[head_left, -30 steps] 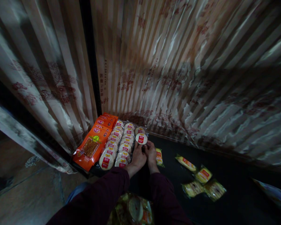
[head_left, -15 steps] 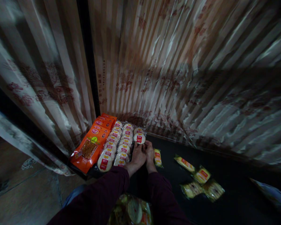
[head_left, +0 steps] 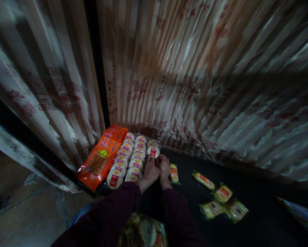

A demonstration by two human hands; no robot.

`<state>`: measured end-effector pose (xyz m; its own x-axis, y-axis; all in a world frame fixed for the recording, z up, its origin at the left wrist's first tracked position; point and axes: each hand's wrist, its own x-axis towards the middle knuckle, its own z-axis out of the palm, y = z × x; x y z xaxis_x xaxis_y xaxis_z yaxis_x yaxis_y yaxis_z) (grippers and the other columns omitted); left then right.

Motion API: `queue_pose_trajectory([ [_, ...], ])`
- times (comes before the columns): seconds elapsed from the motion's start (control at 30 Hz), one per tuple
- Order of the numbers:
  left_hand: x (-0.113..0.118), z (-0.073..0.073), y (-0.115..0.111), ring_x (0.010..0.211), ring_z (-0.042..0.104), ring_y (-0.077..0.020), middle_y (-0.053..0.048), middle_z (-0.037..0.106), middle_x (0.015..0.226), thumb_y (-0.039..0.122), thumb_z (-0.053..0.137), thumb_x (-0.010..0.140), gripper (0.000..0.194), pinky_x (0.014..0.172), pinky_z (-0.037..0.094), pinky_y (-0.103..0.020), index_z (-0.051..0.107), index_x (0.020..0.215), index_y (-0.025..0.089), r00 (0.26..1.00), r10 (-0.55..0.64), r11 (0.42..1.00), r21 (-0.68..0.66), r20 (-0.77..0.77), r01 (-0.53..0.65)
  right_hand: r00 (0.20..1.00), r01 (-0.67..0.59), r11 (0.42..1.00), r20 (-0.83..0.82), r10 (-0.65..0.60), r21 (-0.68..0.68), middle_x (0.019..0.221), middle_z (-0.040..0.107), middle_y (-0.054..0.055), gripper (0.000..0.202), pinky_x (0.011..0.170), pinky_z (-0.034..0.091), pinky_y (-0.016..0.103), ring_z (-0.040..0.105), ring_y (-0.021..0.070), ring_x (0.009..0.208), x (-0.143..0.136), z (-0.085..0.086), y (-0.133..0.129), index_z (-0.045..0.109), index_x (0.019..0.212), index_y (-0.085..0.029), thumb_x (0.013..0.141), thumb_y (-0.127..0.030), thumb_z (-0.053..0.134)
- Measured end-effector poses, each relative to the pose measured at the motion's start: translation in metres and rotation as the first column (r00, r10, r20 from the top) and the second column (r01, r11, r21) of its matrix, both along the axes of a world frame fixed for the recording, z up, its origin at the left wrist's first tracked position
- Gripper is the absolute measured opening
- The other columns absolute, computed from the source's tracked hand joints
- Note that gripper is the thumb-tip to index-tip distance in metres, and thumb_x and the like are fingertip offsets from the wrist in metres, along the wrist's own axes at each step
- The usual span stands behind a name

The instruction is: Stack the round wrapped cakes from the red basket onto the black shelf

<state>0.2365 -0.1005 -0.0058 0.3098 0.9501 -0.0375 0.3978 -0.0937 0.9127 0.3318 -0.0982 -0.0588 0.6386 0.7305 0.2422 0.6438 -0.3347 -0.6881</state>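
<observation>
My left hand [head_left: 150, 170] is closed at the near edge of a round white packaged cracker [head_left: 153, 151] with a red label, at the far end of the third row. Close against it on the right, my right hand [head_left: 164, 167] has its fingers curled in, and both hands' fingertips meet just below that cracker. Its lower edge is hidden by the fingers. Left of my hands lie two rows of overlapping round crackers [head_left: 114, 179]. Beside them is a stack of orange snack packets [head_left: 99, 164].
Several small yellow packets [head_left: 223, 193] lie on the black surface [head_left: 179, 206] to the right, one [head_left: 174, 173] close to my right hand. A clear bag of snacks [head_left: 148, 232] is below my forearms. A striped curtain [head_left: 169, 68] stands behind; a blue-white packet [head_left: 301, 214] lies far right.
My right hand's fingers have shifted slightly, and the cracker at my fingertips sits almost where it was. The yellow packets appear slightly farther right in the view.
</observation>
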Motion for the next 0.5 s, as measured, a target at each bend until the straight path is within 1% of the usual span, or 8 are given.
queue_pose_trajectory([
  [0.07,-0.001,-0.003,0.000,0.133,0.043,-0.0250,-0.021,0.050,0.138,-0.001,0.042,0.076,0.042,0.113,0.032,-0.032,0.063,0.111,0.006,1.000,0.002,1.000,-0.011,0.012,-0.002,1.000,-0.004,0.999,0.024,0.005,-0.047,0.094,0.059,0.006,0.026,0.064,0.036,0.029,0.055,0.0193,0.077,-0.001,0.002,0.000,0.064,0.101,-0.023,0.077,-0.027,0.055],
  [0.2,-0.002,-0.009,0.001,0.138,0.036,-0.0226,-0.012,0.052,0.140,0.003,0.044,0.076,0.048,0.118,0.025,-0.034,0.060,0.120,0.015,1.000,0.001,0.999,-0.052,0.012,0.000,0.998,-0.011,0.987,0.062,0.021,-0.160,0.100,0.059,0.007,0.028,0.067,0.039,0.028,0.058,0.0188,0.081,-0.003,0.009,-0.001,0.062,0.107,-0.022,0.080,-0.027,0.055],
  [0.3,-0.001,-0.011,0.002,0.140,0.032,-0.0240,-0.012,0.049,0.142,0.007,0.045,0.078,0.048,0.119,0.024,-0.037,0.057,0.124,0.014,1.000,-0.006,0.999,-0.046,0.004,0.007,0.997,-0.006,0.976,0.076,0.023,-0.220,0.104,0.060,0.007,0.030,0.071,0.041,0.027,0.059,0.0188,0.087,-0.004,0.013,-0.002,0.060,0.110,-0.020,0.083,-0.029,0.052],
  [0.4,0.001,-0.011,0.002,0.139,0.034,-0.0255,-0.013,0.049,0.141,0.010,0.043,0.081,0.043,0.118,0.026,-0.040,0.058,0.122,0.013,1.000,-0.016,0.999,-0.029,0.004,0.016,0.997,-0.030,0.984,0.065,0.043,-0.178,0.103,0.062,0.009,0.032,0.073,0.042,0.028,0.059,0.0200,0.088,-0.003,0.012,-0.004,0.061,0.111,-0.017,0.083,-0.025,0.049],
  [0.5,0.002,-0.012,0.002,0.134,0.041,-0.0258,-0.010,0.059,0.131,0.009,0.043,0.081,0.040,0.118,0.028,-0.042,0.062,0.115,0.017,1.000,-0.027,1.000,-0.007,0.010,0.027,0.997,-0.055,0.994,0.057,0.060,-0.095,0.101,0.064,0.010,0.036,0.072,0.043,0.029,0.060,0.0211,0.086,-0.001,0.006,-0.006,0.062,0.111,-0.016,0.079,-0.021,0.049],
])
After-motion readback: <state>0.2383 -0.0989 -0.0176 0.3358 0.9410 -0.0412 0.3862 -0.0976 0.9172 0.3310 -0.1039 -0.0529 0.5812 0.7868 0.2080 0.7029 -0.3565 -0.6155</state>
